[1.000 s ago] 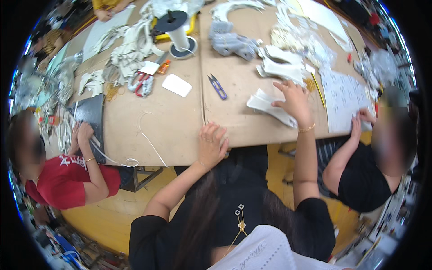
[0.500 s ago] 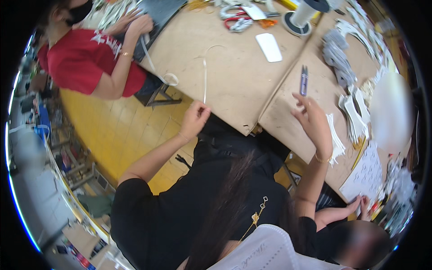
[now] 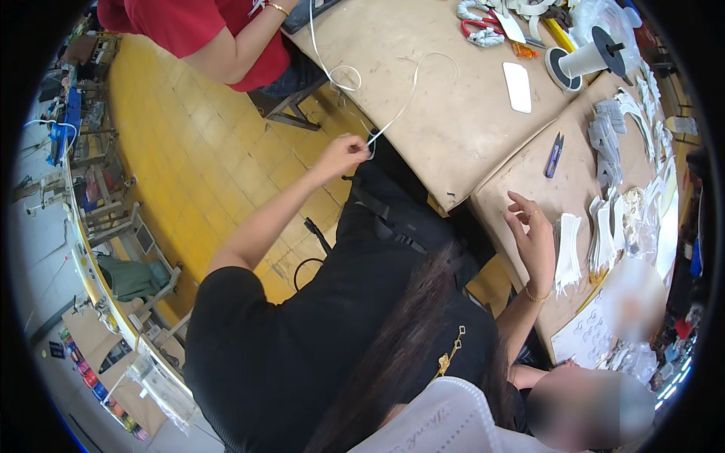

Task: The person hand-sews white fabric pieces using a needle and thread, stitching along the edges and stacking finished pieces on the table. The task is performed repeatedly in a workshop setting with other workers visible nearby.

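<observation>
My left hand (image 3: 343, 157) is pinched shut on a thin white strip (image 3: 399, 113), just off the edge of the brown-covered table (image 3: 453, 113). From my fingers the strip runs up onto the tabletop and curls round in a loop. Over the right part of the table, near its front edge, my right hand (image 3: 532, 238) is raised with bent, parted fingers and nothing in them. Blue-purple thread snips (image 3: 554, 155) lie a little beyond it. Beside its fingers is a stack of white cut pieces (image 3: 568, 253).
A co-worker's arm and red sleeve (image 3: 204, 38) are at the upper left, with another white strip (image 3: 321, 57) hanging in a loop. A white spool (image 3: 585, 60), red-handled scissors (image 3: 483, 34) and a white card (image 3: 517, 87) occupy the far side. Another person sits at the lower right.
The view has shifted. My left hand has drawn the strip off the table edge, and the strip now slants from it. My right hand has lowered away from the snips, staying open.
</observation>
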### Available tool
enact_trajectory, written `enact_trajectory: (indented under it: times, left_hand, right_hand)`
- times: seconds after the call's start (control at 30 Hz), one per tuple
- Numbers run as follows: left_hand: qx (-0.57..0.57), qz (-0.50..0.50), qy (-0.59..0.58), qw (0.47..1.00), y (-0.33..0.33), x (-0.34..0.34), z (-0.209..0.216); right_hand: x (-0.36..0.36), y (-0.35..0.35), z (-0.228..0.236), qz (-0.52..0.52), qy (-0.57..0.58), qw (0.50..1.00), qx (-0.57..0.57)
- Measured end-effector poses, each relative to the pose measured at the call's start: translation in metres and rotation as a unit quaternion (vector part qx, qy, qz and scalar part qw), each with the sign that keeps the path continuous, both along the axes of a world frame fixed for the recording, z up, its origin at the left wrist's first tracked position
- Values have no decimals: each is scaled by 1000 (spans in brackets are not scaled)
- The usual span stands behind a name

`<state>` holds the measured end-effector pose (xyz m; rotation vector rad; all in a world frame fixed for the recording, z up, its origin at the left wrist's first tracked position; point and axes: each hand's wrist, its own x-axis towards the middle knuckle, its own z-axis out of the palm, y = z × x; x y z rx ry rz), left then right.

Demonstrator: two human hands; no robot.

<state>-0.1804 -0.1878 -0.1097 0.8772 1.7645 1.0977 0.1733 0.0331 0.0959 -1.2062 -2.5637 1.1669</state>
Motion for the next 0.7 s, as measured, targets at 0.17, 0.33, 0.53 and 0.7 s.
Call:
enact_trajectory:
  times: [0.17,0.33,0.53,0.7]
  left_hand:
    - [-480,-119,324,806,-196,-81,-54]
    - [-622,94,310,713,-393,-165,-56]
    - [-462,-193,199,842,-164,-118,-33]
    - [-252,-305,71,916,42,-2,91]
  right_hand:
    - [-11,1,-1,27,-4,1000,3]
    - [-7,1,-5,25,-18,999,16]
    - [13,-7,-10,26,-4,996,91]
    - [55,-14,2,-121,-15,985,120]
